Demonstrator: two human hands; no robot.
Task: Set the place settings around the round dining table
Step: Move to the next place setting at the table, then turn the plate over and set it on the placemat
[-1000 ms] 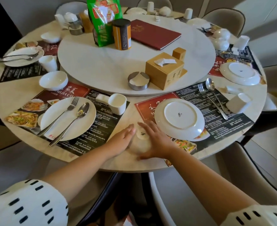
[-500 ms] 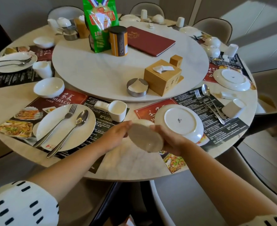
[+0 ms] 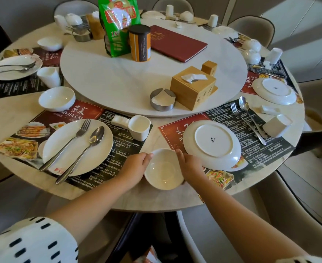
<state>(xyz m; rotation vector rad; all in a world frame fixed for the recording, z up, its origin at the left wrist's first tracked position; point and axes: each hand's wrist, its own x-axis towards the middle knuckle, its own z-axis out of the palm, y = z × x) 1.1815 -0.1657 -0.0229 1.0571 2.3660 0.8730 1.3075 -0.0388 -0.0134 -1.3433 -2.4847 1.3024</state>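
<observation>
A small white bowl [image 3: 163, 169] is held open side up, tilted toward me, over the near edge of the round table [image 3: 156, 198]. My left hand [image 3: 135, 165] grips its left rim and my right hand [image 3: 189, 166] grips its right rim. Just right of it an upside-down white plate [image 3: 212, 144] lies on a dark placemat [image 3: 258, 149], with a fork [image 3: 240, 118], a spoon [image 3: 244, 107] and a tipped white cup [image 3: 275, 125] further right. The left place has a plate [image 3: 76, 149] carrying a fork and spoon, an upright cup [image 3: 139, 127] and a bowl [image 3: 56, 98].
A white turntable [image 3: 118, 82] in the middle carries a wooden tissue box [image 3: 193, 90], a metal dish [image 3: 163, 100], a red menu [image 3: 175, 44], an orange canister [image 3: 139, 43] and a green bag [image 3: 118, 21]. More plates, bowls and cups ring the far edge. Chairs surround the table.
The bowl lay upside down on the table under both hands; it has been lifted and turned over, and its open side now faces up between my hands.
</observation>
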